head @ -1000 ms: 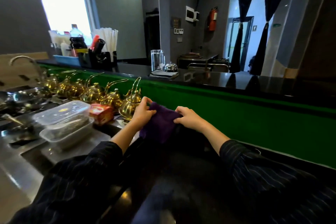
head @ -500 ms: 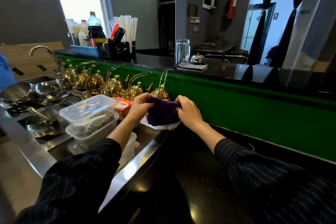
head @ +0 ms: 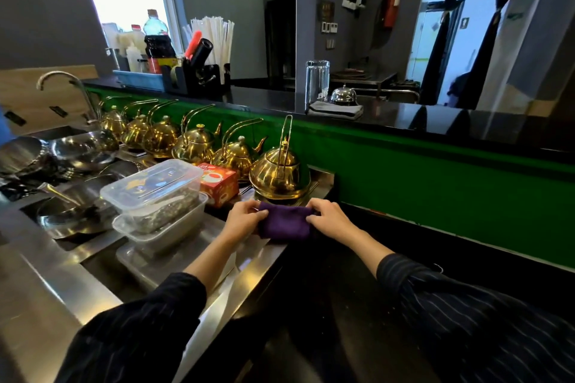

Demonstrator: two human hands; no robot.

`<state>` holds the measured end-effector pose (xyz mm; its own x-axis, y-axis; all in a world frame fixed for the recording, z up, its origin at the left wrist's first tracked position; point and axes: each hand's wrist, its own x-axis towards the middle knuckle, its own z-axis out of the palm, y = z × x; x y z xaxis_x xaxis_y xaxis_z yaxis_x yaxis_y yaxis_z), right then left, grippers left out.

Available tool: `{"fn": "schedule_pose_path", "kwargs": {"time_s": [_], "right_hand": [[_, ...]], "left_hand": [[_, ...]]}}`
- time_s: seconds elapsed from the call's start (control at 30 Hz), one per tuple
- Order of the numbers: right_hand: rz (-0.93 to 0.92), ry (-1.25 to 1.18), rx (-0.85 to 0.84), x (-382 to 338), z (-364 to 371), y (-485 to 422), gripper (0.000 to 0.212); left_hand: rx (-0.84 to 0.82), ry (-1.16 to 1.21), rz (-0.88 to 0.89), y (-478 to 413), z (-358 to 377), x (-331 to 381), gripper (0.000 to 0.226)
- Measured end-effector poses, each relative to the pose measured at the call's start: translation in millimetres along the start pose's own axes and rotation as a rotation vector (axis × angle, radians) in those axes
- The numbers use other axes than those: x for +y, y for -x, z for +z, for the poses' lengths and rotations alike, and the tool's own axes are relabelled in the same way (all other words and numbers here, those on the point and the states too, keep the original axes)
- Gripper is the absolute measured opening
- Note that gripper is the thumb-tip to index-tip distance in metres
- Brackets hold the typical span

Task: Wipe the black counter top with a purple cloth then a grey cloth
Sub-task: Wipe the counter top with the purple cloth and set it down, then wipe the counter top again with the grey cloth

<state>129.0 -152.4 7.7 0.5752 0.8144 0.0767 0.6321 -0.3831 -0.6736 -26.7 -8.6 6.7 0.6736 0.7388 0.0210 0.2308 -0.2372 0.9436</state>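
Observation:
A folded purple cloth [head: 284, 222] lies at the far left end of the low black counter top [head: 357, 298], right beside the steel worktop's edge. My left hand [head: 244, 218] pinches its left side and my right hand [head: 329, 218] pinches its right side. A folded grey cloth [head: 336, 110] rests on the raised black bar top [head: 451, 121], under a tall glass and next to a service bell.
Several brass teapots [head: 275, 172] line the green wall [head: 435, 183] just behind the cloth. A red tea box [head: 219, 182] and stacked clear plastic containers [head: 155, 193] stand to the left on the steel worktop [head: 46, 289]. Metal bowls fill the sink area [head: 74, 149].
Both hands have carried the purple cloth left and down to the counter's end by the nearest teapot, and it now looks folded smaller. My view has swung left.

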Motion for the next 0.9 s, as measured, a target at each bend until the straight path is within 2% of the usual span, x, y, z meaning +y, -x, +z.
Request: {"fn": "schedule_pose_path", "kwargs": {"time_s": [0.07,0.17,0.37,0.53,0.6,0.7,0.8,0.9], "right_hand": [[0.052,0.047,0.015,0,8,-7,0.011],[0.104,0.099,0.01,-2,24,-11,0.019],[0.042,0.162,0.078,-4,37,-20,0.023],[-0.047,0.381,0.126,-6,28,-23,0.03],[-0.073,0.423,0.168,-5,11,-25,0.03],[-0.136,0.46,0.334,-6,-29,-32,0.02],[-0.157,0.572,0.541,-11,-83,-44,0.019],[-0.115,0.67,0.653,-8,-136,-59,0.026]], "left_hand": [[0.09,-0.144,0.049,-9,6,-3,0.013],[0.129,-0.313,0.118,-15,19,-2,0.017],[0.128,-0.609,0.276,-30,29,-14,0.017],[0.27,-0.929,0.425,-31,40,2,0.04],[0.256,-0.954,0.522,-34,44,15,0.032],[0.127,-0.885,0.698,-47,57,46,0.025],[0.03,-0.717,0.787,-69,78,89,0.028],[0.01,-0.67,0.821,-97,102,134,0.038]]}}
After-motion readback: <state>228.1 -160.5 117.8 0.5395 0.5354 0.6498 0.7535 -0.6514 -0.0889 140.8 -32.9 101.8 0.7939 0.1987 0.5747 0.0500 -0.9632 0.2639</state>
